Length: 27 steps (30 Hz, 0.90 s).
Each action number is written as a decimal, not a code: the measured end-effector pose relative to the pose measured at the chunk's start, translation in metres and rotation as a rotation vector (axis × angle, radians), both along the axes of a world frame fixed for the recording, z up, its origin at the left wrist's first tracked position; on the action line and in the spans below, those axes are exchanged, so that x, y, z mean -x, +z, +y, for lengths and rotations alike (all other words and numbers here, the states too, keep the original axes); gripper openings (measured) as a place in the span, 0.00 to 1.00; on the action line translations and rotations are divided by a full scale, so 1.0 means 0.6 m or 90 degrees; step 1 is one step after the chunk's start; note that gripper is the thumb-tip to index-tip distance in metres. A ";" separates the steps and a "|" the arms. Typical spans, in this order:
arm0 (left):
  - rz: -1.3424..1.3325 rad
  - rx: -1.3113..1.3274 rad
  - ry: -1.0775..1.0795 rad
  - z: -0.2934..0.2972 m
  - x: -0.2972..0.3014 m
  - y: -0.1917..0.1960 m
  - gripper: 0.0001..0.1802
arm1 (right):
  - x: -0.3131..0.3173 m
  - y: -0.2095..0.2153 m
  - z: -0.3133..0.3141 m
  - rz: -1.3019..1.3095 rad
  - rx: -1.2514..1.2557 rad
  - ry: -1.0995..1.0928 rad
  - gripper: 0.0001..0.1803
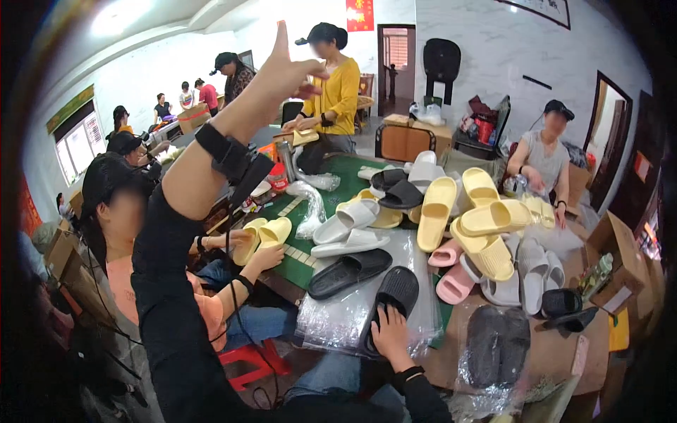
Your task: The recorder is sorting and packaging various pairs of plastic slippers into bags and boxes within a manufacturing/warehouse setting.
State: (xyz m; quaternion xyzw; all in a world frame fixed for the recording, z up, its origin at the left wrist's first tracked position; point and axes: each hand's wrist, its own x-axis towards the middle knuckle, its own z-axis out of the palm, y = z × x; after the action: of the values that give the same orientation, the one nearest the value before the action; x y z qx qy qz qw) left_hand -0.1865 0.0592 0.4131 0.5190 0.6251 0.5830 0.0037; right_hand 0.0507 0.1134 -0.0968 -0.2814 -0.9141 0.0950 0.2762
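My left hand [288, 72] is raised high with the arm up, fingers apart and nothing in it. Down at the table, my right hand [390, 337] lies with fingers spread on the heel part of a black slipper [396, 290]. Left of that slipper is another black slipper [350, 273], lying at a slant. Both rest on a stack of clear plastic bags [416, 257]. To the right, a pair of dark slippers [497, 345] lies inside a clear bag. Just beyond, a pink slipper [457, 283] sits under yellow ones [483, 247].
White slippers [347, 220] and more yellow, grey and black ones heap across the green tabletop [338, 169]. On the left, a person in orange holds yellow slippers [273, 231]. A person in yellow [343, 88] stands beyond; another sits at right. An open cardboard box [620, 254] stands far right.
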 end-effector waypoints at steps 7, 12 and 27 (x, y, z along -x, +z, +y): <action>-0.037 0.137 0.059 -0.060 0.001 -0.084 0.56 | 0.013 0.021 -0.001 0.018 0.018 0.036 0.28; -0.042 0.097 0.049 -0.074 0.023 -0.133 0.53 | 0.012 0.021 0.001 0.022 0.003 0.031 0.27; 0.060 0.456 -0.114 -0.038 0.052 -0.430 0.25 | 0.049 0.095 0.009 0.082 0.238 0.006 0.21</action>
State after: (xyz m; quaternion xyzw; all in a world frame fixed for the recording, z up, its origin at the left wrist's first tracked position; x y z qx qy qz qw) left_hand -0.2175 0.0361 0.1552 0.5638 0.7409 0.3005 0.2071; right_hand 0.0211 0.1188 -0.0398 -0.3171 -0.8623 0.2820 0.2764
